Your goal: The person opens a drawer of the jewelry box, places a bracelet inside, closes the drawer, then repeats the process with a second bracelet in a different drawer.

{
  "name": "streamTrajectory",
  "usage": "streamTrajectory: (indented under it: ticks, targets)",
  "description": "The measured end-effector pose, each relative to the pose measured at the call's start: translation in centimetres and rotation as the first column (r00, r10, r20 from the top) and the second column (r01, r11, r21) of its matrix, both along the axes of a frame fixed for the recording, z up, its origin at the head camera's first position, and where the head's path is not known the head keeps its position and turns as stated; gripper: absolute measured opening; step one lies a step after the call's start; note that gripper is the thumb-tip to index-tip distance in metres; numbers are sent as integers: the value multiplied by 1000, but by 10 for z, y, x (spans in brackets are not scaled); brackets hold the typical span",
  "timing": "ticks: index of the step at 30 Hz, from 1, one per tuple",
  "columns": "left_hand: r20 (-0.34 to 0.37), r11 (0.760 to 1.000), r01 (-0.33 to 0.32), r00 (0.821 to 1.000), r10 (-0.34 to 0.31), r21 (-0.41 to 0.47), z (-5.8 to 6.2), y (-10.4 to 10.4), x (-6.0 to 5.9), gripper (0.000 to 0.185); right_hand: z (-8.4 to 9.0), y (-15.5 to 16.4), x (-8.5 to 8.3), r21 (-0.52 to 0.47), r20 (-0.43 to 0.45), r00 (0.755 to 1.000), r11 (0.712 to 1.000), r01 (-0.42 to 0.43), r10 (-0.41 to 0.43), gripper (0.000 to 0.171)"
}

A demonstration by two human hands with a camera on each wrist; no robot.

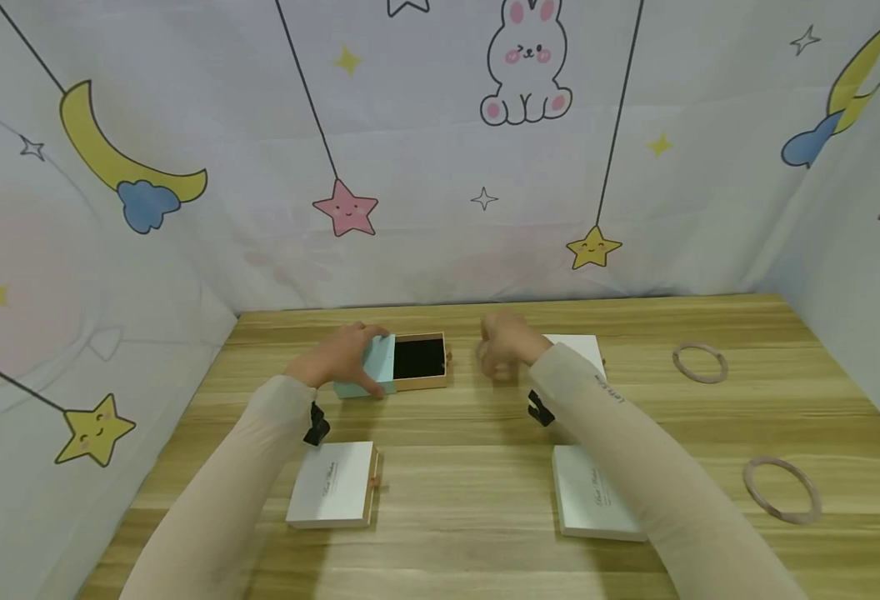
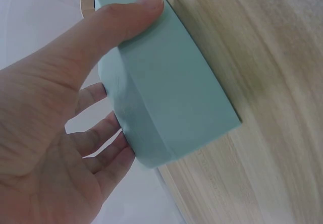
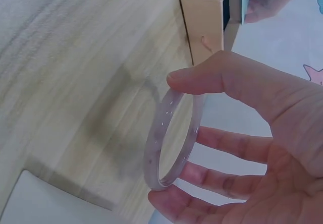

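My left hand (image 1: 341, 358) grips the pale blue sleeve (image 2: 176, 88) of a drawer box, its thumb along one side and fingers against the opposite one. The tan drawer (image 1: 421, 383) sticks out of the sleeve to the right, showing a black lining (image 1: 419, 358) and a small pull tab. Right of that drawer, my right hand (image 1: 510, 342) holds a pale, glossy bangle (image 3: 154, 153) between thumb and fingers, raised over the table. In the head view that bangle is blurred and mostly hidden by the hand.
Two more bangles, a far one (image 1: 701, 380) and a near one (image 1: 791, 517), lie at the right. White boxes stand at front left (image 1: 331, 487), front right (image 1: 586, 492) and back right (image 1: 584, 343), the right two partly under my forearm. A printed curtain (image 1: 425, 275) borders the wooden table.
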State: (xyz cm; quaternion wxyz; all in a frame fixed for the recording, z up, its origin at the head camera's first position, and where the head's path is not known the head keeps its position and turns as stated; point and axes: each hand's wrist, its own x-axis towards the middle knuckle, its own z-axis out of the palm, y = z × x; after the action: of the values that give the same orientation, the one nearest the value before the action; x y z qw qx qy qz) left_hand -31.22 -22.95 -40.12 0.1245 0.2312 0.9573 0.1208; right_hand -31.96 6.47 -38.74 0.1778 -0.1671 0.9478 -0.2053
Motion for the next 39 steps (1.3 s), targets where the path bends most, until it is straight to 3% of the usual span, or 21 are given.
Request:
streamTrajectory:
  ticks: [15, 26, 39]
  targets:
    - [3, 1000, -4, 1000, 4, -18, 0, 2, 0, 101, 8, -13, -3, -61, -115, 993, 998, -15, 8, 57]
    - [-2, 1000, 6, 1000, -6, -22, 0, 1, 0, 101, 11, -28, -2, -97, -158, 987, 995, -23, 7, 55]
    - [-3, 1000, -4, 1000, 4, -10, 2, 1, 2, 99, 10, -49, -4, -65, -199, 980, 997, -39, 26, 55]
